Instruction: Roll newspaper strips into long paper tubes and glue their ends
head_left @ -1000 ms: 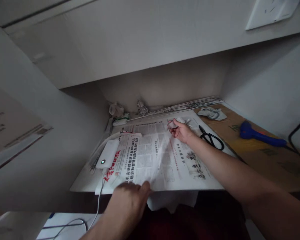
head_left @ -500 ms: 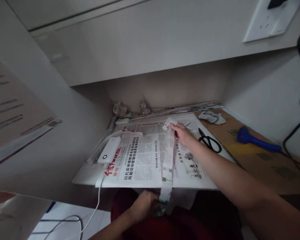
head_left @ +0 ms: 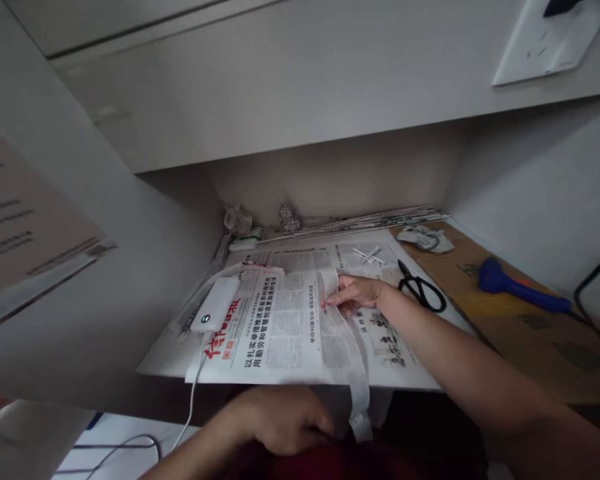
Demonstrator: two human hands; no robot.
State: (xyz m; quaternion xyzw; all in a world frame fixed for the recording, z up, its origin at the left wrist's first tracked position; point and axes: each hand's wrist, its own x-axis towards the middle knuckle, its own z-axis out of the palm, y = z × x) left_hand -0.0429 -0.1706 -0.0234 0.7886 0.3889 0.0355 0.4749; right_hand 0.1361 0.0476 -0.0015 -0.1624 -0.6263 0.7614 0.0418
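My right hand (head_left: 355, 293) pinches a long strip of newspaper (head_left: 353, 357) near its upper end, above a printed newspaper sheet (head_left: 280, 320). The strip runs down toward me and hangs past the table's front edge, its lower end curling. To the left of that hanging end, just below the edge, is my left hand (head_left: 287, 420) with its fingers curled in. Whatever it may hold is hidden, and it looks apart from the strip. Black-handled scissors (head_left: 421, 288) lie to the right of my right hand. Several short white paper sticks (head_left: 370, 255) lie crossed beyond it.
A white power bank (head_left: 215, 303) with a white cable lies on the newspaper's left side. At right, a blue glue gun (head_left: 523, 287) and a crumpled cloth (head_left: 425, 238) rest on cardboard (head_left: 535, 333). Long thin paper rods (head_left: 375, 221) line the back. A cabinet panel (head_left: 280, 93) overhangs the table.
My right hand has drawn the strip's upper end down toward me, uncovering the crossed sticks. My left hand has come away from the strip's lower end, which now hangs farther right.
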